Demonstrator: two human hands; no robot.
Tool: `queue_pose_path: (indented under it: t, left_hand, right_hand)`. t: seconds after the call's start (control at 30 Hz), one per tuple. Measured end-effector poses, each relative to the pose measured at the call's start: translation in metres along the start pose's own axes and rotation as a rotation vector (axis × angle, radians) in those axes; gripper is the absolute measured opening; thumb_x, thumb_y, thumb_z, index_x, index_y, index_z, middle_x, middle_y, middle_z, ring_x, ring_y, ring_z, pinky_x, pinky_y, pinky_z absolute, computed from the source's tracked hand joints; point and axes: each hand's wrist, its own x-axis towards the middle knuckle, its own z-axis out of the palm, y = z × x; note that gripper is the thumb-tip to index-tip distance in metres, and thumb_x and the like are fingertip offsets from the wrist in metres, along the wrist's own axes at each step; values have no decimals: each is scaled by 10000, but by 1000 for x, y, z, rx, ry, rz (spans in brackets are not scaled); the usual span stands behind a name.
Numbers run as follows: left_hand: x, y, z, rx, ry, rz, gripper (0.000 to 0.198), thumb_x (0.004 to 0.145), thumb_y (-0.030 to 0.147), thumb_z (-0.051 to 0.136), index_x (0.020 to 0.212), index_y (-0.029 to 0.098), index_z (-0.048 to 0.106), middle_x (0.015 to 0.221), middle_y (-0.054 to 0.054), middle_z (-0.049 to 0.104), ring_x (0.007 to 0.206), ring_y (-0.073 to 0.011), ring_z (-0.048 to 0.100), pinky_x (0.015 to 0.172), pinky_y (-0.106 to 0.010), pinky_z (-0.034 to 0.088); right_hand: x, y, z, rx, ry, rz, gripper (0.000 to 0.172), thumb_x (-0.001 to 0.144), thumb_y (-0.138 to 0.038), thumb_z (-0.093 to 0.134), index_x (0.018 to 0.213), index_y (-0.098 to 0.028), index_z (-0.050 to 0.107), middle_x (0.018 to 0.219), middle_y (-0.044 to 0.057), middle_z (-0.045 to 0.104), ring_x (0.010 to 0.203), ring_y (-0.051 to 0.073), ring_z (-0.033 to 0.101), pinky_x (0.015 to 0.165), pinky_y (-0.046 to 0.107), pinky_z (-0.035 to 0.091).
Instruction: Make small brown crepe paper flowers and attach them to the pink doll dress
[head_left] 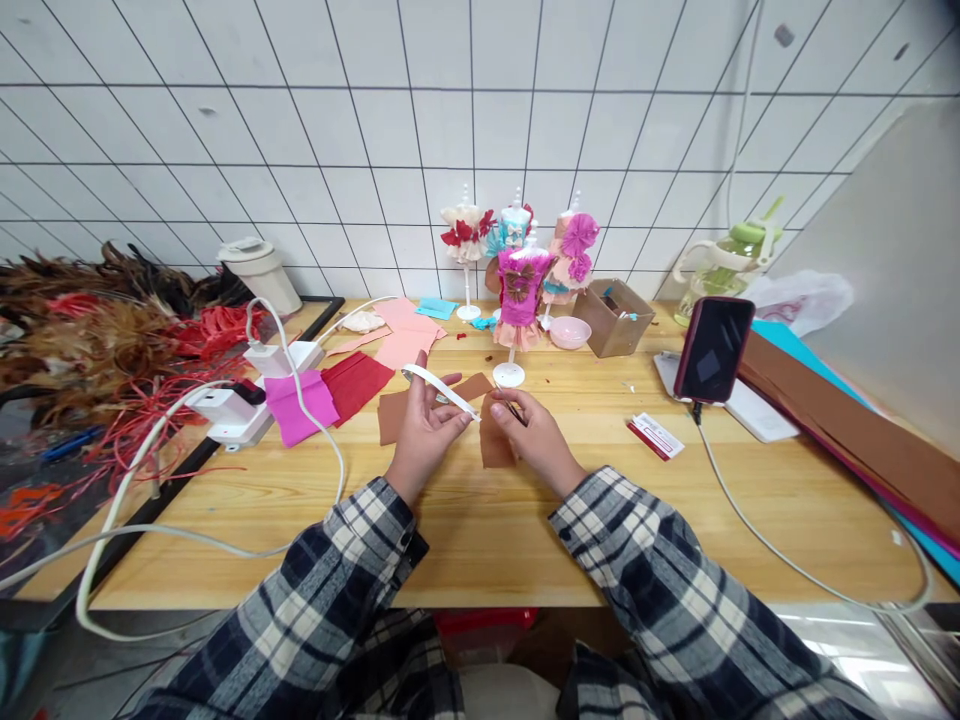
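My left hand pinches a narrow white strip of tape, which curves over the fingers. Its free end points toward my right hand. That hand is closed with a small dark tool between its fingers; its kind is mostly hidden. A brown crepe paper piece lies beneath the right fingertips, and another brown piece is beside the left hand. Just beyond the hands stands a small white dress form wearing a magenta bodice with a brown bow and a peach skirt.
Red paper, magenta paper and a white power strip with loose cables lie left. Behind are more dressed forms, a pink bowl and a cardboard box. A phone stands right, near a small card.
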Motion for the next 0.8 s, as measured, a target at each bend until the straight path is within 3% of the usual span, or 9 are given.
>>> queue_pose_path:
  t: [0.07, 0.27, 0.5, 0.6, 0.7, 0.8]
  left_hand:
    - [-1, 0, 0, -19, -45, -8, 1043, 702, 224, 743, 1448, 395, 33, 1312, -97, 458, 730, -59, 603, 755, -244, 523]
    - [-5, 2, 3, -52, -108, -23, 1021, 718, 260, 733, 1452, 381, 34, 1295, -101, 475, 746, -79, 613, 750, -265, 529]
    - [-6, 2, 5, -77, -154, -91, 1033, 690, 236, 749, 1456, 370, 69, 1297, -122, 485, 698, -67, 613, 716, -253, 530]
    - [-4, 0, 4, -56, -119, -80, 1022, 693, 229, 741, 1453, 371, 73, 1312, -114, 466, 746, -81, 626, 750, -264, 530]
    - [-1, -2, 1, 11, -32, -46, 1015, 689, 208, 738, 1450, 363, 85, 1305, -106, 463, 752, -81, 619, 757, -264, 531]
    - [2, -3, -2, 70, 32, 4, 1003, 697, 177, 719, 1448, 363, 81, 1309, -102, 452, 733, -66, 599, 756, -253, 527]
  right_hand:
    - [2, 0, -2, 53, -45, -6, 380, 785, -427, 571, 1071, -178, 583, 783, 3, 603, 631, 126, 499, 592, 245, 377]
    - [3, 3, -3, -93, -79, -69, 182, 767, -354, 588, 799, -175, 605, 641, -28, 537, 575, 112, 440, 560, 231, 346]
    - [1, 0, -2, -318, 55, -119, 161, 777, -344, 548, 809, -199, 611, 603, -36, 521, 532, 118, 426, 532, 238, 320]
    - [-1, -1, -2, -313, 74, -127, 255, 775, -325, 558, 1001, -219, 612, 651, -35, 552, 537, 120, 437, 551, 243, 336]
    - [-4, -4, -2, -273, 39, -102, 445, 784, -338, 571, 1211, -234, 503, 574, -66, 494, 500, 122, 416, 541, 242, 331]
    - [-6, -6, -3, -246, 11, -95, 309, 858, -431, 479, 1072, -218, 549, 542, -64, 462, 510, 125, 423, 539, 240, 323]
